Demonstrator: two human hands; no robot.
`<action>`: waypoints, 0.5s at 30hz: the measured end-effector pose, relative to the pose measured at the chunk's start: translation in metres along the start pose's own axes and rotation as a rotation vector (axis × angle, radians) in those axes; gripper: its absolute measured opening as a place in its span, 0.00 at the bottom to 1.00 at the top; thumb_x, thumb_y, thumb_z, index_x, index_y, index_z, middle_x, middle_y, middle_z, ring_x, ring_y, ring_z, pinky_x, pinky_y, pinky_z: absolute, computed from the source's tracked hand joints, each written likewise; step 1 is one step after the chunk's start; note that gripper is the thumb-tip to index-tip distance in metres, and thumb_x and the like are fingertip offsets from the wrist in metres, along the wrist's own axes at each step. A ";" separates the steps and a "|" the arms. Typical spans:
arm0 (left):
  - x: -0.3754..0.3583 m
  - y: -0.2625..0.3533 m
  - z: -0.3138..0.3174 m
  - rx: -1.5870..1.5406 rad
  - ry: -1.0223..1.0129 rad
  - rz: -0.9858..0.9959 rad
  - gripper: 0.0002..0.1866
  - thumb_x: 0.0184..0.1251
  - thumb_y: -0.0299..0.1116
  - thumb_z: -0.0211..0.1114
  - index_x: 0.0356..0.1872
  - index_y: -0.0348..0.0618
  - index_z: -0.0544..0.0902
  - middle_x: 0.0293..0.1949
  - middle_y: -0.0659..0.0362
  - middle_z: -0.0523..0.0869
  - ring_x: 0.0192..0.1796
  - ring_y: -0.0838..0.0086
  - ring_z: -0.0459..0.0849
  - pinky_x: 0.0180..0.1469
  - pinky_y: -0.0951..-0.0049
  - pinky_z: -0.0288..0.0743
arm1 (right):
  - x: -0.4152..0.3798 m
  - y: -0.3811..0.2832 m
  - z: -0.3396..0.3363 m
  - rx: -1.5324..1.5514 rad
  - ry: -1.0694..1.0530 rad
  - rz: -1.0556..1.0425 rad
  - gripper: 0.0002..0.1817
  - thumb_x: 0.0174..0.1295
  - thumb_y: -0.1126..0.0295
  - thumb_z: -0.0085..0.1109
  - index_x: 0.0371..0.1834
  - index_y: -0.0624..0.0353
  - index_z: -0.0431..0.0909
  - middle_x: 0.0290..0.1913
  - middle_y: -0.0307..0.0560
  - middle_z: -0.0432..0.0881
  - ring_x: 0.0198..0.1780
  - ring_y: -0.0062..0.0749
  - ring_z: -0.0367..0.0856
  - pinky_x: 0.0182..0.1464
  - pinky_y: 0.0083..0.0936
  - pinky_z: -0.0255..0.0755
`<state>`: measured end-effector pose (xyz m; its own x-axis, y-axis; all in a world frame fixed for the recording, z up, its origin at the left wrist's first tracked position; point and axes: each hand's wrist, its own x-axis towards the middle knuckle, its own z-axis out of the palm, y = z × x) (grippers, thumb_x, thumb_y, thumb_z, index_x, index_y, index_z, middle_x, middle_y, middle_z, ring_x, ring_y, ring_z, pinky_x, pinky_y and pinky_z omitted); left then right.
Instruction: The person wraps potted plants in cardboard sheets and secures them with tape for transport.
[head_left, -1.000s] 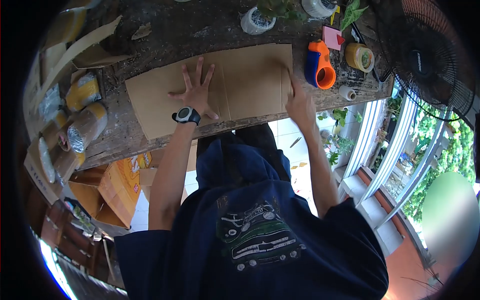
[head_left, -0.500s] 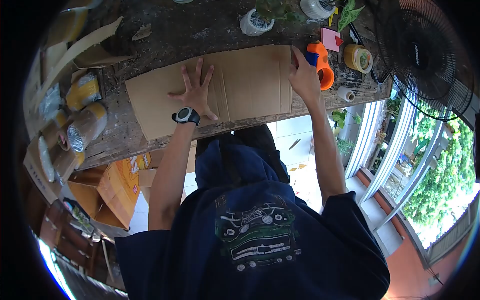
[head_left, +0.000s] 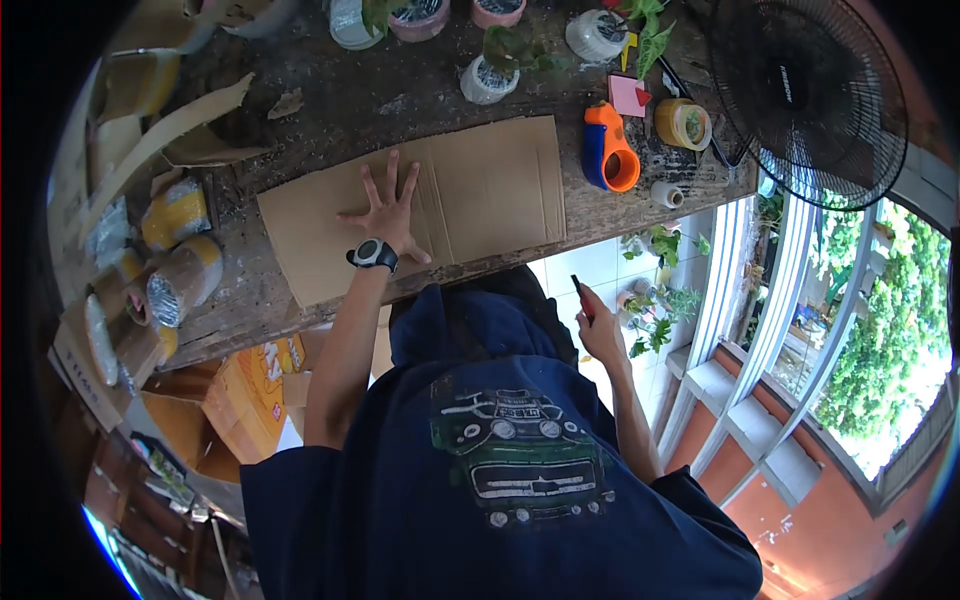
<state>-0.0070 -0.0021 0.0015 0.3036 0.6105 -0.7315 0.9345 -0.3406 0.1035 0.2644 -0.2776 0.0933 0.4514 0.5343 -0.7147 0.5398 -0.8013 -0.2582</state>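
A flat sheet of brown cardboard [head_left: 495,180], with fold lines across its middle, lies along the front edge of the dark wooden table. My left hand [head_left: 388,212] rests on its left half, fingers spread wide, a watch on the wrist. Off the table's front edge, to the right of the sheet, my right hand [head_left: 603,332] is closed around a slim red and black tool [head_left: 584,302] that looks like a utility knife. Its dark tip points up and away from me.
Right of the cardboard are an orange and blue tape dispenser [head_left: 615,160], a small white spool [head_left: 667,194], pink notes [head_left: 627,96] and a yellow tape roll [head_left: 683,123]. A black fan [head_left: 800,100] stands beyond. Potted plants [head_left: 490,80] line the back; wrapped bundles [head_left: 185,275] crowd the left.
My right hand has come away from the cardboard's right edge, moving down toward me and off the table with the tool. The left hand stays spread on the sheet. The view has shifted slightly.
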 end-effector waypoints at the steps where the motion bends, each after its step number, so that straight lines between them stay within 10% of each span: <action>1: -0.002 0.000 0.000 0.004 0.017 0.012 0.86 0.15 0.56 0.90 0.82 0.74 0.36 0.83 0.66 0.25 0.81 0.39 0.25 0.56 0.01 0.50 | 0.000 0.019 0.007 0.058 0.061 -0.019 0.33 0.63 0.73 0.60 0.74 0.46 0.69 0.55 0.67 0.83 0.58 0.65 0.81 0.61 0.50 0.74; 11: -0.010 -0.010 -0.019 0.037 0.402 0.082 0.79 0.20 0.52 0.91 0.81 0.61 0.48 0.77 0.48 0.59 0.77 0.41 0.59 0.69 0.18 0.55 | 0.008 0.007 0.006 0.163 0.254 -0.071 0.35 0.64 0.76 0.60 0.76 0.49 0.65 0.61 0.67 0.80 0.60 0.63 0.81 0.61 0.46 0.74; 15: -0.028 -0.010 -0.037 -0.067 0.476 0.123 0.54 0.32 0.42 0.88 0.69 0.51 0.69 0.58 0.52 0.79 0.63 0.50 0.77 0.62 0.37 0.70 | -0.004 0.003 0.015 0.158 0.291 -0.089 0.35 0.64 0.76 0.59 0.77 0.46 0.65 0.59 0.66 0.82 0.57 0.65 0.82 0.59 0.49 0.75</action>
<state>-0.0178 0.0104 0.0454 0.4490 0.8328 -0.3237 0.8915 -0.3935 0.2242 0.2537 -0.2863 0.0855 0.6034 0.6401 -0.4756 0.4798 -0.7678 -0.4246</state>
